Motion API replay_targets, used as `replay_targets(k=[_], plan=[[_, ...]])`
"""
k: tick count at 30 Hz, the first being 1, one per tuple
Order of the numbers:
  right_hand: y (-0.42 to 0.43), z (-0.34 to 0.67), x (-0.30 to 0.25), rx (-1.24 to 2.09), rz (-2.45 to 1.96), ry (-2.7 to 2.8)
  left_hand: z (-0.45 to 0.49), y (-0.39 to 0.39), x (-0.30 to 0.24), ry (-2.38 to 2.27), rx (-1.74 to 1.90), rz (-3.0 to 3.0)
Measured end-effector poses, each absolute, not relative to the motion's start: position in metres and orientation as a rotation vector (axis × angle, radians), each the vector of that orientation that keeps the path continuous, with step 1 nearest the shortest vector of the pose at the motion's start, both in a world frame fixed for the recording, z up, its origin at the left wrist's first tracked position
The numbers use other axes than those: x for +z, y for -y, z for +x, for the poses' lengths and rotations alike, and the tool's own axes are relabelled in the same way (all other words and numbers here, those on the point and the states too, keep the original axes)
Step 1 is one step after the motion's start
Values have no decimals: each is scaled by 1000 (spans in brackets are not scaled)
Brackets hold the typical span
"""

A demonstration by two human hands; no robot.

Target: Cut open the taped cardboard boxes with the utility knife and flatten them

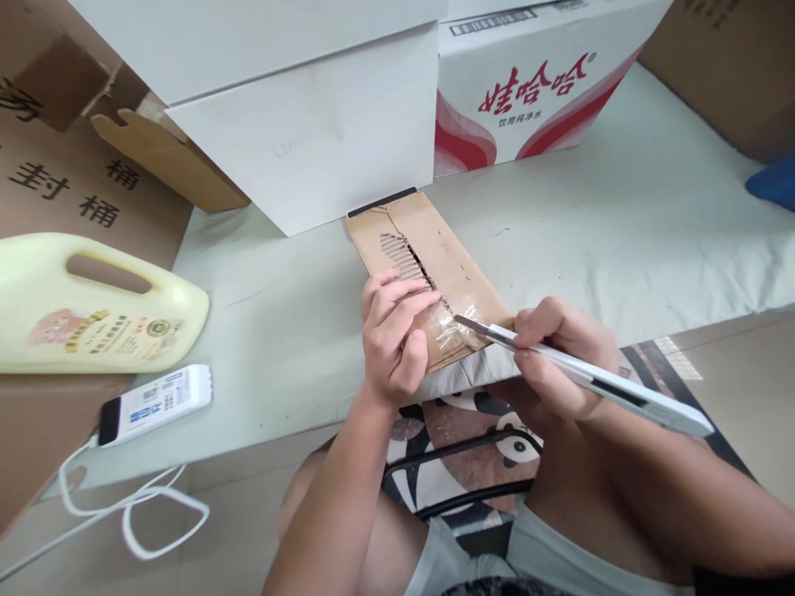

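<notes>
A flat brown cardboard piece (450, 261) lies near the front edge of the cloth-covered surface, with clear tape across its near end. A jagged dark slit runs along it, beside a striped, comb-like pattern (397, 252). My left hand (397, 327) rests on the cardboard, fingers stretched out across the slit and thumb apart. My right hand (559, 356) is closed round a white utility knife (596, 377). The knife's blade tip touches the taped area at the slit's near end, just right of my left fingertips.
White cartons (310, 141) stand behind the cardboard, one with red lettering (527, 99). At left are a yellow jug (112, 306), a white device (161, 401) with a cable (140, 501), and brown boxes (55, 165). The surface's front edge is close to my lap.
</notes>
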State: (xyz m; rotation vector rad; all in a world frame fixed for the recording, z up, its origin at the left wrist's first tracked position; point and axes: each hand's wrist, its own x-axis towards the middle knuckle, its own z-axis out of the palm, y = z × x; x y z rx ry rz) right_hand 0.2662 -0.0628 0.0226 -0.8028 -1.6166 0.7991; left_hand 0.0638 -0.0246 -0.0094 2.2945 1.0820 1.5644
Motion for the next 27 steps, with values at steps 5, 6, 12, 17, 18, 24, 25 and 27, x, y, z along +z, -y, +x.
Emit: replay_targets(k=[5,6,12,17,18,24,25,27], plan=[[64,267,22,800,-814,1607,64,25,-9,-1086,1564,2298],[64,267,22,797,-809,1608,64,25,-9,-1088,1563,2298],[64,267,22,798,-805,1610,64,24,-10,-1072,1562,2286],[63,267,20,799,-805,1604,63,25,-10,-1111,1535,2301],[63,267,20,795,-798,1604,63,25,-10,-1106,1539,2298],[64,267,22,794,-806,1609,65,25,-9,-1069,1580,2266],[64,267,22,795,-812,1612,65,25,-9,-1071,1579,2266],[64,268,23,790,-820,1619,65,25,-9,-1075,1579,2269]])
